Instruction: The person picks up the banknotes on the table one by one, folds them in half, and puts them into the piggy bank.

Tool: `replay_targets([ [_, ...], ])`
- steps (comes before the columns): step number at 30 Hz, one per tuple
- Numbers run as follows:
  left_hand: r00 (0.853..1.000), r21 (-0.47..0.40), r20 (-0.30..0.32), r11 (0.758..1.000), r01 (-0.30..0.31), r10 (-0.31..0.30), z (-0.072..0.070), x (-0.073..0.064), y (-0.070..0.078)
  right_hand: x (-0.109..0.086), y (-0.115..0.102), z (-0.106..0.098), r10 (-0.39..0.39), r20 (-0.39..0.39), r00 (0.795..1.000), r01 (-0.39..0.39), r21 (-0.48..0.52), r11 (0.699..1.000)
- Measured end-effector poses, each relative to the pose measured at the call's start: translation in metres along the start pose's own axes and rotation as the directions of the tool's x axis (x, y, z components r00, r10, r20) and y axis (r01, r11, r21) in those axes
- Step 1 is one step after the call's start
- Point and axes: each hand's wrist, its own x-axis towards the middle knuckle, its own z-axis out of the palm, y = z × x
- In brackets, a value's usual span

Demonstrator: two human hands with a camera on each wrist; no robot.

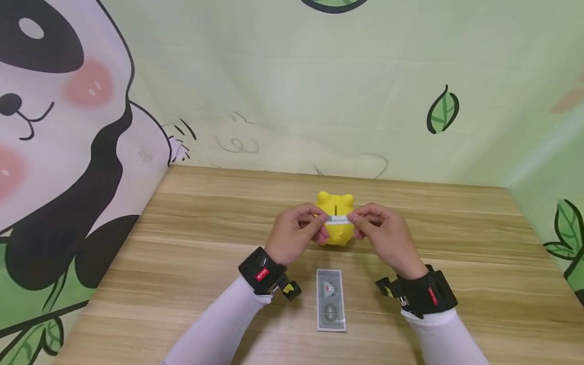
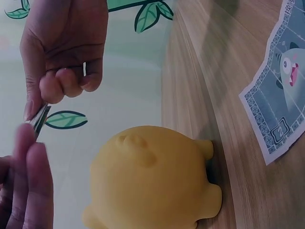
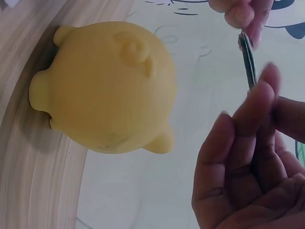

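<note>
Both hands pinch a folded play banknote (image 1: 339, 220), one at each end, so it stretches between them as a narrow strip. My left hand (image 1: 292, 234) grips its left end between thumb and fingers; my right hand (image 1: 388, 237) grips the right end. Seen from the right wrist, the folded note (image 3: 248, 59) shows as a thin, layered edge. Close by the hands stands a yellow piggy bank (image 1: 340, 234), upright, with a coin slot on its top. The wrist views show its rounded back end with a curly tail (image 2: 136, 143), and the note apart from it.
A second play banknote (image 1: 330, 300) lies flat on the wooden table (image 1: 205, 218), between the forearms. Behind the table hangs a green backdrop (image 1: 296, 76) with leaves and a panda printed on it. Each wrist wears a black strap with a small camera.
</note>
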Motion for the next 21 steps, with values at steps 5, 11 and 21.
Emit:
replay_targets([
  [5,1.0,0.015,-0.018,1.0,-0.005,0.005,-0.0005,0.0004,0.0015,0.001,0.0006,0.0003,-0.02,-0.021,1.0,0.021,0.049,0.999],
  [11,1.0,0.071,-0.029,0.997,-0.003,0.005,-0.0003,0.0007,0.001,0.0002,0.0014,0.0003,-0.035,-0.046,0.998,0.036,0.018,0.999],
  [21,1.0,0.195,0.0,0.981,0.018,-0.018,0.0005,0.0007,-0.0014,0.001,0.0052,0.0065,-0.055,-0.095,0.994,0.053,-0.031,0.998],
])
